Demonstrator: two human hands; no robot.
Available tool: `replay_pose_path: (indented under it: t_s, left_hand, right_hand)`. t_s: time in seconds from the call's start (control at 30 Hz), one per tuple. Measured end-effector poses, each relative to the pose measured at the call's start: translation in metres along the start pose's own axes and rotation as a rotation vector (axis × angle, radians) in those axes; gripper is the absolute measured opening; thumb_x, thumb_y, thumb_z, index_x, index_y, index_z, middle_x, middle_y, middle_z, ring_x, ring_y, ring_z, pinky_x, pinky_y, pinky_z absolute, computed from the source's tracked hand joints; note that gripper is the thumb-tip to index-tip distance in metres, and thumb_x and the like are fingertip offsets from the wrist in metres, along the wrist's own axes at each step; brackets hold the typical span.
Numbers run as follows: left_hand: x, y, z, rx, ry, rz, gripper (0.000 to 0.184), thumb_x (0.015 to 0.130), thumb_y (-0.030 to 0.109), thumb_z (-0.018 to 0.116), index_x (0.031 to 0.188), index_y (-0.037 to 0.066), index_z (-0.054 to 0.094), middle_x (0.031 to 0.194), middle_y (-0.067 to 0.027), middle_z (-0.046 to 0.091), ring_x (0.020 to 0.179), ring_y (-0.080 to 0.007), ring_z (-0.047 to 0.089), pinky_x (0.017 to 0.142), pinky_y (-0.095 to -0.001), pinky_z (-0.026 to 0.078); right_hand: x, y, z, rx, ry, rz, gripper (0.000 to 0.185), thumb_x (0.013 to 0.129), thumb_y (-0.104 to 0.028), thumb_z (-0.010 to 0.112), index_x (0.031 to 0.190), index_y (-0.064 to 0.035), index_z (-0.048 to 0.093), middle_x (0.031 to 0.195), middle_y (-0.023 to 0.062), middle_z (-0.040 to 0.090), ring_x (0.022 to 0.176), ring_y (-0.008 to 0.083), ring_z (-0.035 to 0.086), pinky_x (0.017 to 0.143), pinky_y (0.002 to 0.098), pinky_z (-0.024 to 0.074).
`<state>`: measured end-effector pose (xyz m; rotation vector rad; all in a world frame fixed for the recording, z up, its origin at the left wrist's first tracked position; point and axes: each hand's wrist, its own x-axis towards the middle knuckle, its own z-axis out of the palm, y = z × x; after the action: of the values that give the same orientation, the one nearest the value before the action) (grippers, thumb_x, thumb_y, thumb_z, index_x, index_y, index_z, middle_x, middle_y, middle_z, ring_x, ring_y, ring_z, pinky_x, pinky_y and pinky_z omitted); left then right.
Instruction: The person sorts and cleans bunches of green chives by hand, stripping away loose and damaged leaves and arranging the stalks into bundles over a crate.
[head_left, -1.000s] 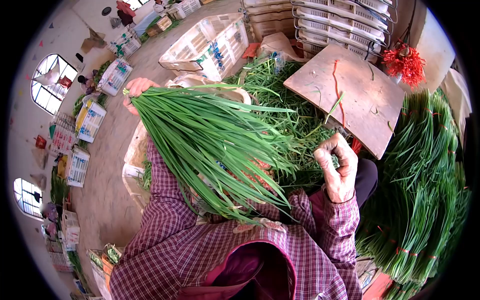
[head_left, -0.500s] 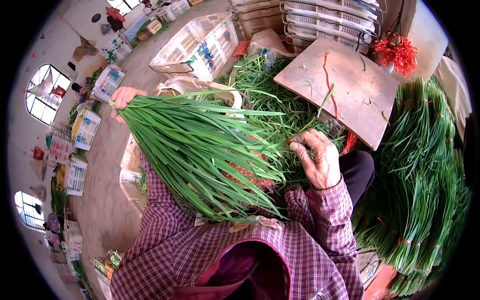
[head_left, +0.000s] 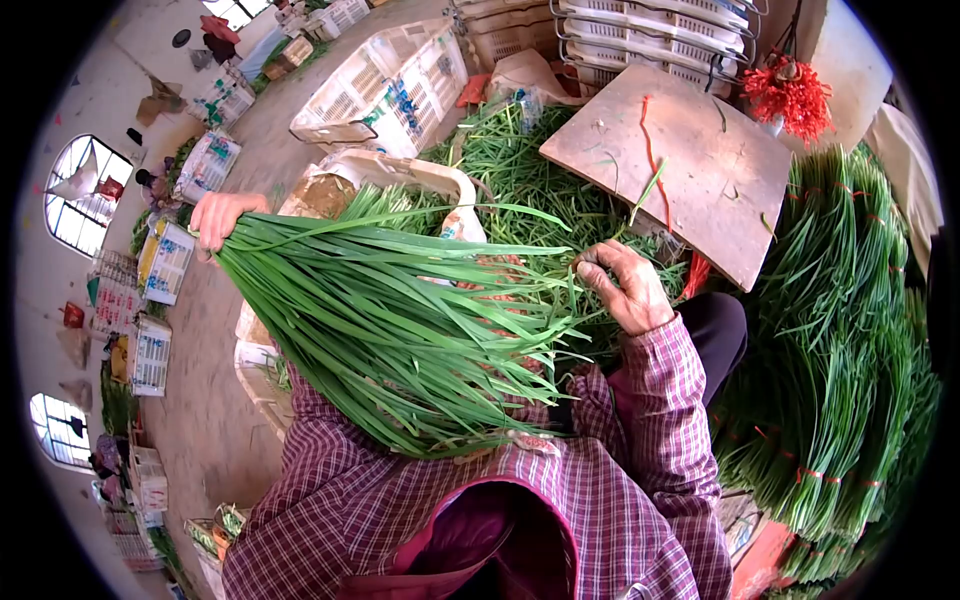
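Observation:
My left hand (head_left: 222, 218) is closed around the stem end of a large bunch of garlic chives (head_left: 400, 310). The long flat leaves fan out to the right across my lap, their tips loose. Close to those tips is my right hand (head_left: 632, 288), thumb and fingers pinched together. Whatever may be between its fingertips is too small to make out. Beneath and behind the leaves lies a heap of loose green leaves (head_left: 560, 235), and a white basket (head_left: 400, 165) with pale stems in it is partly covered by the bunch.
A board (head_left: 670, 165) with a red tie on it stands beyond my right hand. Tied bundles of chives (head_left: 820, 350) are piled at the right. Red ties (head_left: 788, 98) hang above, near stacked white crates (head_left: 655, 40). Another crate (head_left: 385, 90) sits on the floor (head_left: 205, 410).
My left hand has shifted left and slightly down with the chives, and its grip has turned. My right hand has risen a little, still beside the leaf tips.

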<state>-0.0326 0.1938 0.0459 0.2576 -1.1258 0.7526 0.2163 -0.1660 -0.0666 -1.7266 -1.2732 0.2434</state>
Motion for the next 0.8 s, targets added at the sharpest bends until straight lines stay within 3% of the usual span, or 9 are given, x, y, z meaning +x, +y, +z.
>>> replay_pose_path:
  t_s: [0.03, 0.1, 0.23, 0.33, 0.43, 0.57, 0.63, 0.7, 0.8]
  left_hand:
    - [0.001, -0.002, 0.002, -0.012, 0.008, 0.015, 0.035, 0.059, 0.003, 0.075, 0.089, 0.006, 0.057, 0.072, 0.0003, 0.063, 0.063, -0.0113, 0.06, 0.067, -0.0229, 0.049]
    - [0.005, 0.002, 0.006, 0.031, -0.023, -0.221, 0.035, 0.059, 0.001, 0.076, 0.088, 0.005, 0.057, 0.071, -0.0004, 0.063, 0.063, -0.0117, 0.061, 0.067, -0.0234, 0.049]
    - [0.004, -0.003, 0.007, 0.064, -0.019, -0.21, 0.033, 0.06, 0.001, 0.076, 0.087, 0.005, 0.057, 0.071, -0.0011, 0.063, 0.062, -0.0122, 0.061, 0.066, -0.0237, 0.05]
    - [0.004, 0.0, 0.005, -0.032, -0.005, -0.015, 0.031, 0.061, 0.001, 0.076, 0.086, 0.005, 0.057, 0.07, -0.0013, 0.063, 0.062, -0.0126, 0.061, 0.066, -0.0239, 0.05]
    - [0.008, 0.007, 0.007, 0.178, -0.015, -0.31, 0.03, 0.061, 0.002, 0.076, 0.085, 0.005, 0.057, 0.069, -0.0014, 0.063, 0.061, -0.0131, 0.061, 0.065, -0.0242, 0.05]
    - [0.003, 0.005, -0.004, -0.122, -0.021, 0.008, 0.031, 0.06, 0.002, 0.076, 0.084, 0.005, 0.057, 0.069, -0.0018, 0.063, 0.061, -0.0138, 0.061, 0.065, -0.0248, 0.05]
    - [0.004, 0.001, 0.001, -0.194, -0.007, 0.065, 0.031, 0.06, 0.002, 0.076, 0.084, 0.005, 0.057, 0.069, -0.0019, 0.063, 0.061, -0.014, 0.061, 0.065, -0.0248, 0.05]
    - [0.007, -0.001, 0.01, 0.072, -0.012, -0.245, 0.03, 0.061, 0.002, 0.075, 0.084, 0.005, 0.057, 0.068, -0.002, 0.063, 0.061, -0.0143, 0.061, 0.064, -0.0251, 0.05]
    - [0.005, -0.006, 0.012, 0.084, 0.006, -0.218, 0.028, 0.063, 0.001, 0.075, 0.084, 0.005, 0.057, 0.068, -0.0018, 0.063, 0.061, -0.0141, 0.061, 0.064, -0.0248, 0.049]
  right_hand:
    - [0.002, 0.011, 0.003, -0.024, -0.068, 0.026, 0.019, 0.087, -0.021, 0.059, 0.096, -0.0051, 0.066, 0.086, 0.0138, 0.062, 0.085, 0.0341, 0.059, 0.075, 0.0404, 0.0467]
    - [0.004, 0.023, 0.013, 0.078, -0.151, -0.012, 0.022, 0.088, -0.02, 0.058, 0.102, -0.0049, 0.066, 0.093, 0.0154, 0.064, 0.089, 0.0355, 0.06, 0.081, 0.0406, 0.0473]
    - [0.006, 0.025, 0.019, 0.412, -0.381, -0.039, 0.03, 0.085, -0.01, 0.058, 0.114, -0.0037, 0.061, 0.107, 0.0149, 0.066, 0.102, 0.0263, 0.062, 0.09, 0.0361, 0.0469]
    - [0.006, 0.016, 0.017, 0.436, -0.476, 0.039, 0.034, 0.083, -0.004, 0.055, 0.116, -0.0018, 0.059, 0.107, 0.0144, 0.066, 0.102, 0.0235, 0.061, 0.091, 0.0351, 0.0458]
    - [0.005, 0.018, 0.021, 0.54, -0.481, -0.034, 0.034, 0.081, -0.002, 0.053, 0.115, 0.0009, 0.058, 0.107, 0.0135, 0.066, 0.101, 0.0205, 0.06, 0.091, 0.0333, 0.0453]
    - [0.004, 0.022, 0.019, 0.616, -0.483, 0.079, 0.034, 0.078, 0.001, 0.05, 0.112, 0.002, 0.059, 0.101, 0.0102, 0.066, 0.098, 0.0182, 0.059, 0.091, 0.0319, 0.0434]
    - [0.002, 0.019, 0.02, 0.621, -0.487, 0.086, 0.03, 0.083, -0.005, 0.053, 0.111, 0.0014, 0.059, 0.099, 0.0093, 0.066, 0.095, 0.0168, 0.06, 0.088, 0.031, 0.0444]
    - [0.001, 0.015, 0.022, 0.627, -0.494, 0.1, 0.025, 0.091, -0.016, 0.06, 0.109, 0.0003, 0.06, 0.095, 0.0074, 0.067, 0.089, 0.014, 0.06, 0.083, 0.0293, 0.0465]
    - [0.004, 0.002, 0.024, 0.593, -0.475, 0.107, 0.025, 0.089, -0.019, 0.064, 0.104, 0.0, 0.063, 0.089, 0.0057, 0.067, 0.085, 0.0124, 0.06, 0.08, 0.0295, 0.0472]
